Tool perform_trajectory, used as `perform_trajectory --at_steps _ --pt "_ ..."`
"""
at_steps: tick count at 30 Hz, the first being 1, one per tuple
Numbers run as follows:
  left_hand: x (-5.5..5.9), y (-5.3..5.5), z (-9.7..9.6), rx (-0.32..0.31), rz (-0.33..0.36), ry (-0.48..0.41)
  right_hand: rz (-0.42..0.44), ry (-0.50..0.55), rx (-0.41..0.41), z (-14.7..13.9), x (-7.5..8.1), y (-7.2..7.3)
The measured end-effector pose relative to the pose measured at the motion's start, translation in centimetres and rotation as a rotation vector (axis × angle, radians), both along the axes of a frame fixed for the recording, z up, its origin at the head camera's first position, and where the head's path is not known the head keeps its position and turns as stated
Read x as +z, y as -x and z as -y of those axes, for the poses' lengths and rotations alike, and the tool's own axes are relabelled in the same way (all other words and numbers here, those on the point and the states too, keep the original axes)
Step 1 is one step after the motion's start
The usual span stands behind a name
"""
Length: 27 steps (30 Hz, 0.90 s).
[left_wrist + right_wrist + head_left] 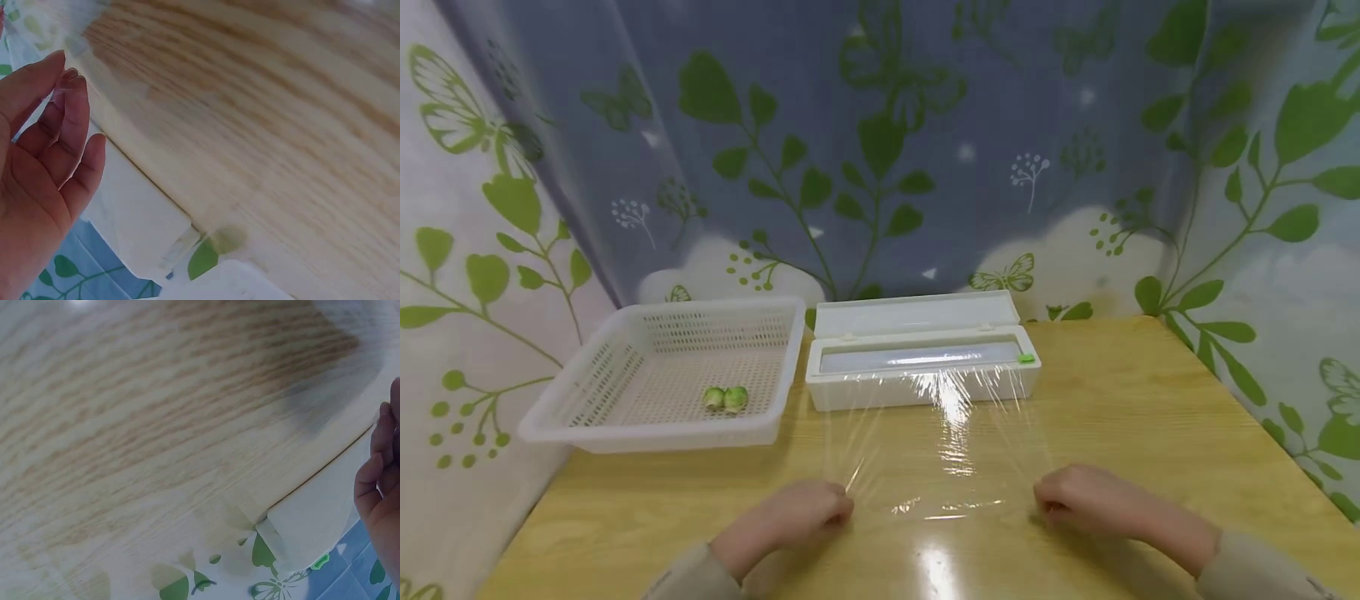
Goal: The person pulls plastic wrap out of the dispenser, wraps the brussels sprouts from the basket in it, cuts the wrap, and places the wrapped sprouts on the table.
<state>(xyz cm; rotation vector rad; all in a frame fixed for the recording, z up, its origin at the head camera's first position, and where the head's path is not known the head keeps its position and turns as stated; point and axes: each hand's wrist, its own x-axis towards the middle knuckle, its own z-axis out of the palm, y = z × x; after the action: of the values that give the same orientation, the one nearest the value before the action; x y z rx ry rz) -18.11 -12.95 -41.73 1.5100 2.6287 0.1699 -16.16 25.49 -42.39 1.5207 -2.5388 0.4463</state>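
Note:
A sheet of clear plastic wrap [955, 450] stretches from a white wrap dispenser box [917, 392] toward the front of the table. My left hand [805, 510] pinches its near left corner between thumb and fingers. At the near right corner, my right hand [1093, 500] pinches the film too. The dispenser's lid [917, 313] stands raised, and the roll [917, 357] shows inside. A small green slider [1026, 358] sits at the box's right end. In the left wrist view the thumb and fingertips [75, 75] meet at the film.
To the left of the dispenser stands a white plastic basket [662, 435] with slotted walls. Two small green Brussels sprouts [726, 399] lie inside it. The wooden table [1150, 400] backs onto a patterned blue curtain [820, 150].

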Motion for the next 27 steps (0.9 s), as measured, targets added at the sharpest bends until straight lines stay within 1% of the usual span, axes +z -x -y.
perform_trajectory --at_steps 2,5,7,9,11,12,14,15,17,21,23,25,27 --pt "0.0 0.1 0.1 0.034 0.033 -0.005 0.042 -0.015 0.001 0.1 0.1 0.1" --pt "0.0 0.3 0.2 0.058 0.062 0.000 0.057 -0.049 0.019 0.1 0.0 0.3" --pt "-0.1 0.3 0.3 0.042 0.029 0.007 0.082 -0.071 0.026 0.2 -0.2 0.4" --pt "-0.2 0.3 0.4 0.030 0.012 0.012 0.142 -0.083 0.019 0.2 -0.3 0.6" --pt "-0.3 0.3 0.4 0.013 0.014 0.011 0.217 -0.083 0.010 0.2 -0.4 0.7" --pt "-0.3 0.4 0.5 0.007 0.025 0.011 0.248 -0.080 0.006 0.2 -0.4 0.8" --pt "-0.5 0.5 0.4 0.005 0.068 0.011 0.309 -0.070 0.000 0.1 -0.5 1.0" --pt "-0.5 0.6 0.4 0.002 0.092 0.013 0.327 -0.067 -0.001 0.0 -0.5 1.0" --pt "-0.6 0.8 0.4 -0.003 0.118 0.025 0.363 -0.060 -0.002 -0.1 -0.6 1.1" --pt "-0.6 0.9 0.3 0.004 0.160 0.035 0.375 -0.050 0.005 -0.2 -0.8 1.3" --pt "-0.5 0.9 0.3 0.012 0.162 0.043 0.366 -0.046 0.011 -0.2 -0.8 1.3" --pt "-0.3 0.8 0.2 0.007 0.138 0.051 0.362 -0.045 0.017 -0.2 -0.8 1.4" --pt "-0.1 0.8 0.2 -0.012 0.083 0.060 0.366 -0.048 0.016 -0.2 -0.8 1.4"
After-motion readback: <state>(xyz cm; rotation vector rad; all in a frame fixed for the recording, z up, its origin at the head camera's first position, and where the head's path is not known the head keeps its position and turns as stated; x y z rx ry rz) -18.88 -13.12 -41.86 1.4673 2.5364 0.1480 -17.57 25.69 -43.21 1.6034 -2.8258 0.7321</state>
